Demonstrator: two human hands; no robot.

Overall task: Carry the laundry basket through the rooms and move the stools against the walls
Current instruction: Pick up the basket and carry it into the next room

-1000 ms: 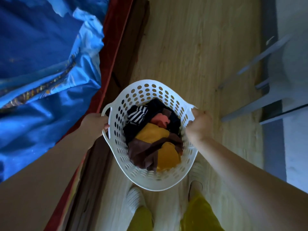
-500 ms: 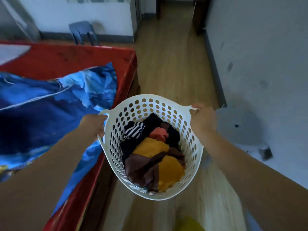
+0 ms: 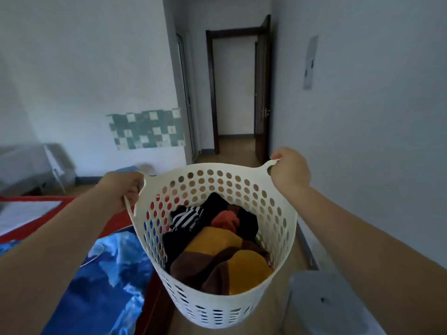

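Observation:
I hold a white perforated laundry basket [image 3: 212, 308] in front of me, off the floor. It carries yellow, brown, black, orange and striped clothes [image 3: 217, 250]. My left hand [image 3: 123, 187] grips its left handle and my right hand [image 3: 289, 171] grips its right handle. A grey stool [image 3: 324, 303] stands low at the right, close to the right wall. A blue stool [image 3: 130, 168] peeks out behind my left hand by the far wall, mostly hidden.
A red bed [image 3: 113, 221] with a blue cover [image 3: 101, 281] runs along my left. Wooden floor leads between bed and right wall to an open dark-framed doorway [image 3: 233, 88]. A folded grey frame [image 3: 31, 168] leans at far left.
My view has swung up from the floor to the room ahead. The basket stays in both hands and now sits higher in view, with the doorway visible beyond it.

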